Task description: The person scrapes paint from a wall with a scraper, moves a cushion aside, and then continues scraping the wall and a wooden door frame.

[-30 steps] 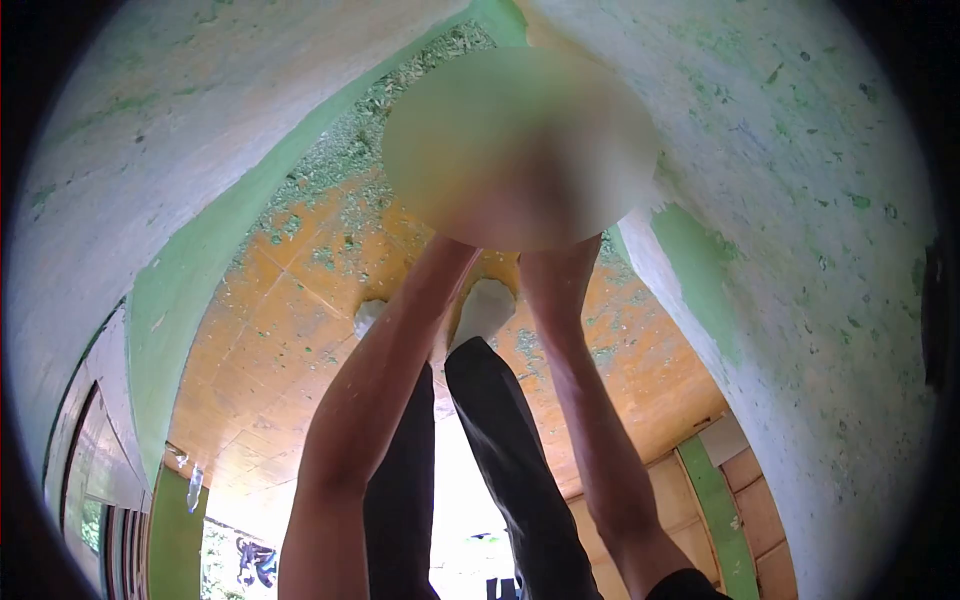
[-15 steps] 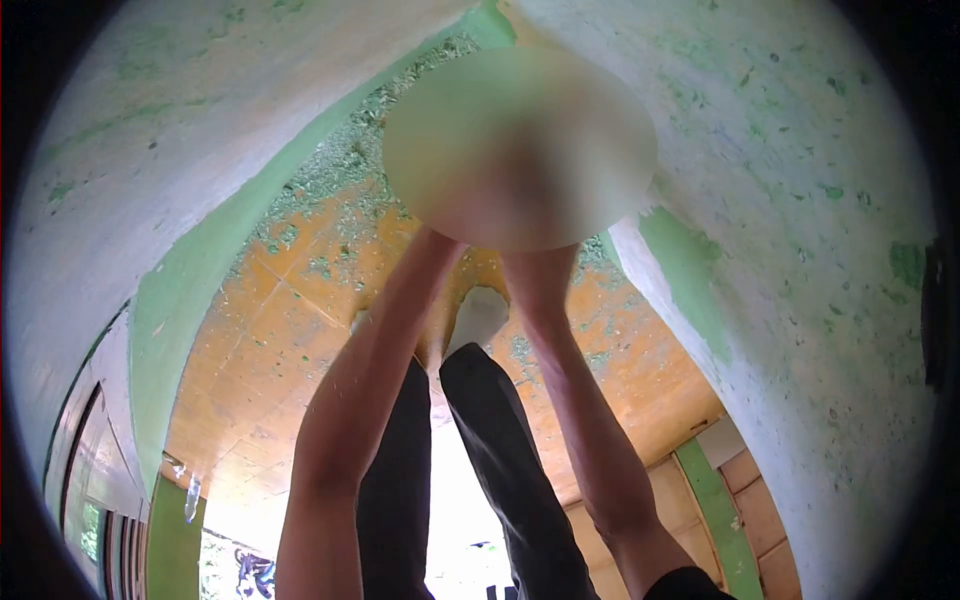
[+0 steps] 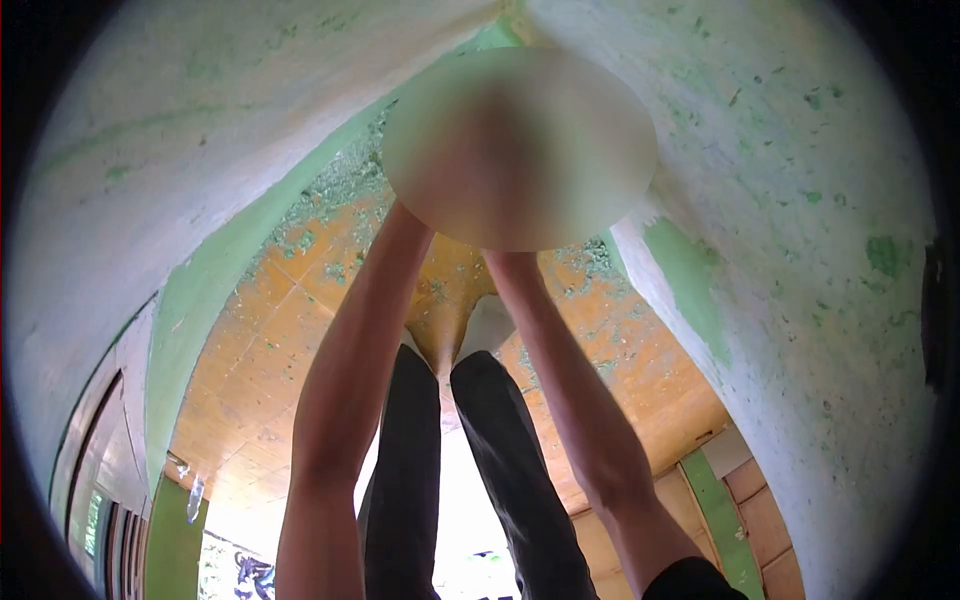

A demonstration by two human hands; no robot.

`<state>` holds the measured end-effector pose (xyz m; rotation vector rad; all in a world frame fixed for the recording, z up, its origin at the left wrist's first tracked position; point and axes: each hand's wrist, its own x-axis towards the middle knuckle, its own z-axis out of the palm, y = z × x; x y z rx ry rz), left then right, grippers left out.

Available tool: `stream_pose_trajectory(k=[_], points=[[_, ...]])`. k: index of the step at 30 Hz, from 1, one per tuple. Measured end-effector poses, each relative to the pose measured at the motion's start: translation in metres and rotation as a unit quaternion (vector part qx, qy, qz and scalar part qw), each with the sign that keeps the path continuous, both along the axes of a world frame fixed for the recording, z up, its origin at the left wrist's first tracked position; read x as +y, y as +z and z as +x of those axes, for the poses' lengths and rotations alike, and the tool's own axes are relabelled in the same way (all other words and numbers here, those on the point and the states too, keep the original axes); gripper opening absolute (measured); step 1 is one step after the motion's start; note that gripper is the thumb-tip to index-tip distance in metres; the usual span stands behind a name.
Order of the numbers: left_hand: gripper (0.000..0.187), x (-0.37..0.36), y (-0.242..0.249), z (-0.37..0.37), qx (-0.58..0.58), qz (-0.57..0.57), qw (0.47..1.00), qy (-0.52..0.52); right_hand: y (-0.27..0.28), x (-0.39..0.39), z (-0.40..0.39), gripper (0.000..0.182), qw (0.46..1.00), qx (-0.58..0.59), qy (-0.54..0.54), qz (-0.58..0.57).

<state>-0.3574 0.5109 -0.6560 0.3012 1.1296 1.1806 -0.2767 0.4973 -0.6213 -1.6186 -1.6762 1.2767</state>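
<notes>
The left forearm (image 3: 372,290) and right forearm (image 3: 552,340) reach into a blur by the wall corner (image 3: 512,22); it hides both hands, so I cannot tell either grip; green paint flakes (image 3: 345,185) litter the orange tiled floor (image 3: 255,350), thickest along the left wall (image 3: 130,210).

- Left wall (image 3: 120,240): whitish, green band (image 3: 220,266) at its foot
- Right wall (image 3: 800,330): whitish, green-flecked
- Floor (image 3: 255,370): orange tiles, green flakes (image 3: 345,185) strewn about
- Daylight (image 3: 466,505): glaring white, low
</notes>
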Motion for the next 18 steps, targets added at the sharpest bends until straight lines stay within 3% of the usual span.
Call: stream_pose_trajectory(k=[1,2,3,4,5,6,7,9,11,13,14,15,17,18], points=[[0.048,-0.002,0.016,0.005,0.037,0.003,0.999,0.011,0.010,0.002,0.004,0.032,1.000,0.001,-0.001,0.007],[0.046,-0.004,0.019,0.015,0.034,0.076,0.996,0.037,0.019,0.002,0.012,0.028,0.998,0.063,-0.007,0.018],[0.046,-0.004,0.018,0.011,0.034,0.072,0.996,0.038,0.026,0.003,0.016,0.024,0.992,0.125,-0.017,0.024],[0.048,0.000,0.013,0.003,0.008,0.025,0.999,0.030,0.030,0.011,0.013,0.023,0.994,0.083,-0.005,-0.069],[0.051,0.010,0.007,-0.002,-0.024,-0.017,0.999,0.023,0.023,0.018,0.008,0.023,0.995,0.077,-0.004,-0.066],[0.051,0.018,-0.020,-0.010,-0.046,0.009,0.998,0.038,0.012,0.024,-0.005,0.027,0.998,-0.005,0.015,-0.052],[0.051,0.016,-0.012,-0.015,-0.044,0.011,0.998,0.043,0.009,0.026,-0.018,0.030,0.995,-0.082,0.039,-0.039],[0.047,0.010,0.008,-0.016,-0.025,0.015,1.000,0.011,0.021,0.016,-0.015,0.030,0.997,-0.059,0.018,-0.044],[0.045,0.005,0.025,-0.009,0.025,0.022,0.999,0.016,0.034,0.003,0.000,0.020,0.991,0.118,-0.031,0.059],[0.014,0.007,0.019,-0.005,0.003,-0.001,0.999,0.050,0.021,0.013,0.000,0.020,0.989,0.135,-0.020,0.049],[0.015,0.010,-0.005,-0.013,-0.069,0.038,0.996,0.042,0.012,0.017,-0.007,0.024,0.999,0.038,-0.001,0.024],[0.015,0.010,-0.010,-0.020,-0.068,0.037,0.996,0.043,0.004,0.019,-0.019,0.029,0.998,-0.051,0.021,0.001],[0.046,0.012,-0.019,-0.027,0.010,0.000,0.999,-0.030,-0.001,0.009,-0.019,0.028,0.999,-0.049,0.000,-0.005],[0.046,0.008,0.005,-0.021,0.032,-0.037,0.997,-0.061,0.008,0.002,-0.011,0.024,0.999,0.008,-0.029,0.036]])
